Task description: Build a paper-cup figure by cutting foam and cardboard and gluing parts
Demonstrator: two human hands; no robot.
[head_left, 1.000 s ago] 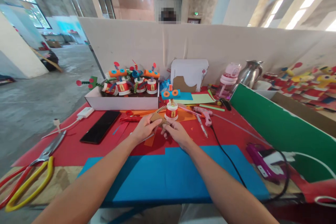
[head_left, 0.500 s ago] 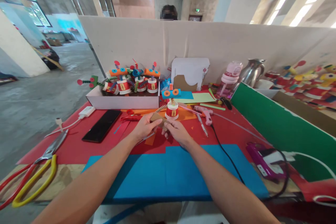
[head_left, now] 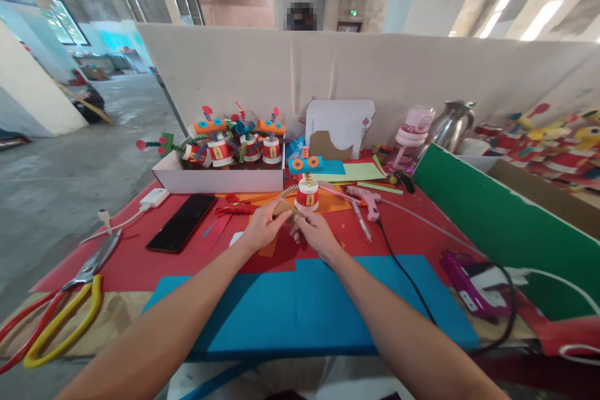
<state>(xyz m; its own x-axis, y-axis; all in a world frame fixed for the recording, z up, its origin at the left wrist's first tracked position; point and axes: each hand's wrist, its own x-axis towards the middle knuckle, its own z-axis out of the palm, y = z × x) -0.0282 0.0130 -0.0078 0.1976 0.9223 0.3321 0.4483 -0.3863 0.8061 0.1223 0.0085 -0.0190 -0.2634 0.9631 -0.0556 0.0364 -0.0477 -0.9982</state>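
Note:
Between my two hands is a small piece of brown cardboard (head_left: 282,207). My left hand (head_left: 263,226) pinches its left end, thumb on top. At the other end, my right hand (head_left: 317,234) has its fingers closed on the piece. Just behind them stands a paper-cup figure (head_left: 307,195) in red and white, with a blue tube head, orange ring eyes and a coiled paper arm. An orange paper sheet (head_left: 335,201) lies under and beside it. A blue sheet (head_left: 300,312) covers the near table edge below my forearms.
Similar cup figures fill a white box (head_left: 220,181) at back left. A black phone (head_left: 182,223) and large shears (head_left: 89,269) lie left. To the right are a pink glue gun (head_left: 368,200), a pen (head_left: 362,222), a purple power strip (head_left: 473,287) and a green box (head_left: 497,231).
Both hands keep hold of the cardboard and have shifted only slightly. A small white item now shows beside my left wrist. The view has tilted a little.

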